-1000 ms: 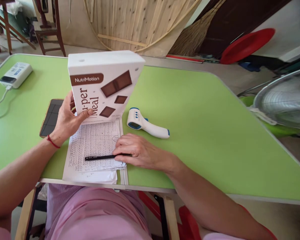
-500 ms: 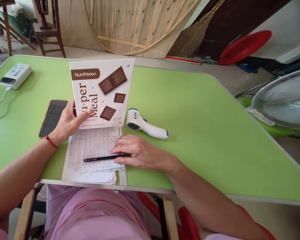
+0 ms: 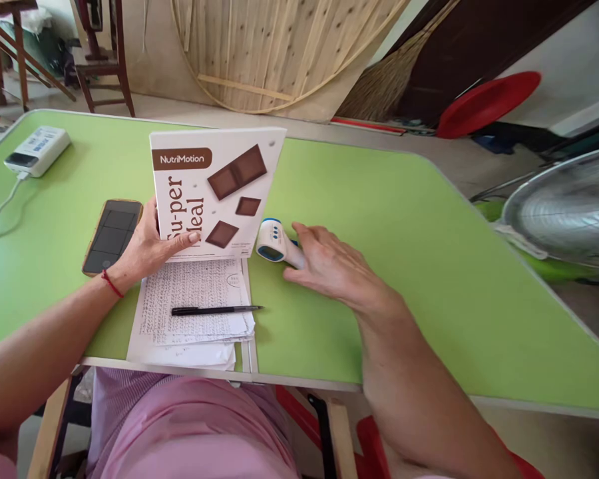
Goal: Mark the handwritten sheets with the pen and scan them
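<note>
My left hand (image 3: 152,243) grips a white box (image 3: 229,163) by its lower left edge, thumb across its front. It stands tilted, printed "NutriMotion" with brown chocolate pieces. My right hand (image 3: 334,266) is over the handle of a white and blue infrared thermometer (image 3: 272,241) lying on the table. Its thumb and fingers are apart, on either side of the handle; whether they press on it I cannot tell. Below the box, handwritten sheets (image 3: 199,293) lie stacked, partly covered by it. A black pen (image 3: 214,311) rests across them.
A phone (image 3: 112,236) lies left of the box on the green table (image 3: 429,286). At the far left is a white power bank (image 3: 37,152) with a cable. A fan (image 3: 569,199) stands beyond the right edge. Behind are a wooden chair (image 3: 102,66) and a red plastic stool (image 3: 489,103).
My right hand has left the pen and papers and moved right and away from me, onto the thermometer. The pen now lies free. My left hand still holds the box.
</note>
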`<control>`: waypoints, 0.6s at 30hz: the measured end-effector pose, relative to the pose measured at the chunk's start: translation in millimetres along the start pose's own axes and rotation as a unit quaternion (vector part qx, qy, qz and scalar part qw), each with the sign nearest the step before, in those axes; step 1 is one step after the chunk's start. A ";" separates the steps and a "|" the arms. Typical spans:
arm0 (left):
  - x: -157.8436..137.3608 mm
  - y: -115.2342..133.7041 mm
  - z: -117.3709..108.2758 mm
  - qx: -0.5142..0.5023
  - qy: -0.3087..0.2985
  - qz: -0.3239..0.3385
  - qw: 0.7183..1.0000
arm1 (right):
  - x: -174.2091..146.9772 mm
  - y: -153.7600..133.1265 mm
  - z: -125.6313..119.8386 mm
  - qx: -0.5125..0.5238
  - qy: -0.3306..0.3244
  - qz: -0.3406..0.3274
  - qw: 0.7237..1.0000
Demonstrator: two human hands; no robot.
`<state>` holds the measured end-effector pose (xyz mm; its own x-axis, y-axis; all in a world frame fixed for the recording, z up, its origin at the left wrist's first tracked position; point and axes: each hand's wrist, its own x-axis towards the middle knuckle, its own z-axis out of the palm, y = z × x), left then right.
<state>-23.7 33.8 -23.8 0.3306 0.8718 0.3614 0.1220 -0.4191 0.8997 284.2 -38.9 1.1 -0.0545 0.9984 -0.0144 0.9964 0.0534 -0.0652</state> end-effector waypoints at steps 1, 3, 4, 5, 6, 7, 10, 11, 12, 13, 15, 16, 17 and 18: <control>0.3 0.5 -0.1 -0.006 -0.001 -0.001 1.000 | -0.2 -2.1 -5.2 -0.002 -0.048 0.029 0.998; 0.9 2.1 -0.2 -0.013 -0.005 0.000 1.000 | 1.2 -5.6 -12.4 0.023 -0.110 0.068 0.991; 1.1 2.8 -0.2 -0.015 -0.007 0.002 1.000 | 2.7 -6.7 -14.0 0.045 -0.116 0.083 0.989; 1.3 3.3 -0.2 -0.015 -0.008 0.003 1.000 | 4.4 -7.5 -14.1 0.071 -0.101 0.101 0.987; 1.4 3.4 -0.3 -0.015 -0.009 0.004 1.000 | 6.1 -8.4 -13.2 0.104 -0.067 0.121 0.985; 1.5 3.3 -0.3 -0.014 -0.008 0.005 1.000 | 7.4 -9.9 -11.4 0.148 -0.016 0.140 0.979; 1.4 1.3 -0.3 -0.011 -0.001 0.003 1.000 | 4.8 -21.1 -5.3 0.364 0.156 0.143 0.907; 1.3 0.5 -0.2 -0.011 0.002 0.002 1.000 | 1.0 -27.6 -3.8 0.449 0.192 0.116 0.865; 1.1 -0.3 -0.2 -0.011 0.004 0.000 1.000 | -4.2 -35.3 -2.7 0.528 0.196 0.069 0.824; 0.9 -0.8 -0.1 -0.013 0.004 -0.002 1.000 | -10.4 -43.6 -1.8 0.597 0.174 0.013 0.783; 0.3 -1.5 -0.1 -0.017 0.000 -0.007 1.000 | -23.8 -60.1 -0.2 0.678 0.102 -0.064 0.725; 0.0 -1.6 -0.1 -0.020 -0.002 -0.011 1.000 | -29.6 -67.3 0.9 0.702 0.056 -0.099 0.703; -0.4 -1.7 -0.1 -0.022 -0.004 -0.014 1.000 | -34.2 -73.5 2.4 0.715 0.022 -0.117 0.689; -0.7 -1.8 -0.1 -0.023 -0.005 -0.016 1.000 | -37.3 -78.3 4.2 0.723 -0.009 -0.128 0.679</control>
<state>-24.2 34.0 -25.6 0.3362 0.8819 0.3306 0.0893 -0.3793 0.9209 207.9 -80.4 2.6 -0.2283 0.9584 0.1713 -0.1496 0.1393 -0.9789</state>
